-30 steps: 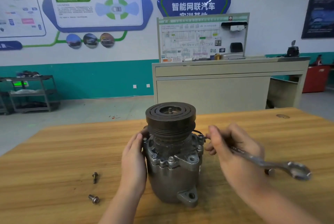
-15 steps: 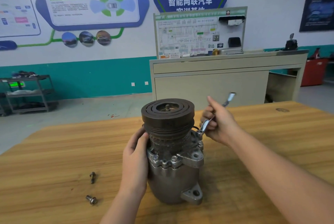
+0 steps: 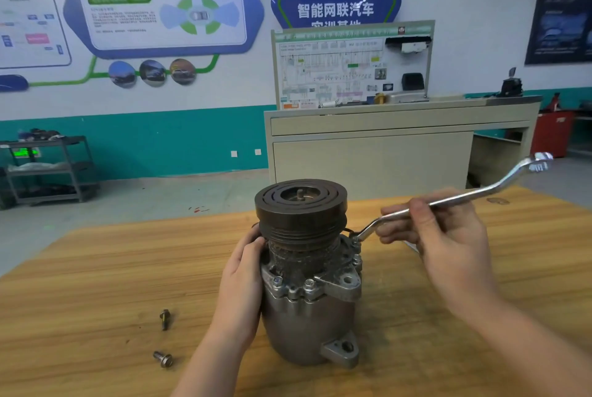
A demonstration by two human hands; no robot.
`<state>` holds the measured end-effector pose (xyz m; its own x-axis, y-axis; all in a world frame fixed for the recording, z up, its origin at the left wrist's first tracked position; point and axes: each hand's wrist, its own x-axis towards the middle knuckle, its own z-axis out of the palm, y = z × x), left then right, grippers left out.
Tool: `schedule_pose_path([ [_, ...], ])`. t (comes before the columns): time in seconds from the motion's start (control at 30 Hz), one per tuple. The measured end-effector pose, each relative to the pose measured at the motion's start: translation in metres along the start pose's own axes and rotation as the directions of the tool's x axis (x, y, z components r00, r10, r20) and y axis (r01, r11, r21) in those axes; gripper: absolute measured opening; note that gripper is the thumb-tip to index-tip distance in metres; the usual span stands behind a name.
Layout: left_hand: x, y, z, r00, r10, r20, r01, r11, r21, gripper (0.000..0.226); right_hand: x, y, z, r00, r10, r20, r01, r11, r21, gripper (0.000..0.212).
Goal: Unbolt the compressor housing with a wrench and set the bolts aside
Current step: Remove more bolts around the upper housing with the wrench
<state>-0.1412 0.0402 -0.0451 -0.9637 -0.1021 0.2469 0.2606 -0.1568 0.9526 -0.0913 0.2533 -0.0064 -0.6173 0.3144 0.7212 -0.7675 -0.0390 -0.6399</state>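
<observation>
You are steadying the compressor (image 3: 307, 284), which is standing upright at the middle of the table (image 3: 96, 268), with your left hand (image 3: 238, 287) lying against its 9 o'clock side, fingers together and wrapping toward the neck under the pulley (image 3: 301, 201). Your right hand (image 3: 448, 236) is pinching the wrench (image 3: 448, 201) mid-shank between thumb and curled fingers; its near end is sitting on a bolt (image 3: 355, 241) at the housing's 3 o'clock edge, the handle reaching out toward 2 o'clock. Two bolts (image 3: 164, 319) are already lying apart at 8 o'clock of the compressor, and at least two more are showing on the flange at 6 o'clock. This looks like the loosening step on the third bolt. Next you are likely needing to swing the handle while keeping the ring seated, and bracing the body so it is not twisting.
</observation>
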Motion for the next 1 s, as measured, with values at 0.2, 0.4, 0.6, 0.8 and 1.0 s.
schedule_pose_path([
  [0.2, 0.002, 0.005, -0.002, 0.993, -0.092, 0.068, 0.098, 0.992, -0.079, 0.031, -0.014, 0.005, -0.010, 0.915, -0.324, 0.241, 0.382, 0.887, -0.260, 0.019],
  [0.4, 0.006, 0.001, -0.001, 0.990, -0.136, 0.048, 0.141, 0.984, -0.113, 0.030, -0.016, 0.013, -0.013, 0.842, -0.366, 0.396, 0.495, 0.816, -0.299, 0.019],
  [0.6, 0.006, 0.000, -0.001, 0.990, -0.138, 0.034, 0.141, 0.984, -0.109, 0.031, -0.015, 0.021, -0.006, 0.648, -0.521, 0.556, 0.755, 0.538, -0.375, 0.017],
  [0.8, 0.002, 0.001, 0.002, 0.991, -0.132, 0.020, 0.133, 0.985, -0.108, 0.032, -0.017, 0.027, 0.003, 0.984, -0.068, -0.165, 0.083, 0.993, 0.089, 0.020],
  [1.0, 0.002, -0.001, 0.003, 0.998, -0.062, -0.010, 0.062, 0.997, -0.038, 0.034, 0.035, 0.060, 0.009, 0.533, 0.846, 0.016, -0.723, 0.446, 0.528, 0.023],
])
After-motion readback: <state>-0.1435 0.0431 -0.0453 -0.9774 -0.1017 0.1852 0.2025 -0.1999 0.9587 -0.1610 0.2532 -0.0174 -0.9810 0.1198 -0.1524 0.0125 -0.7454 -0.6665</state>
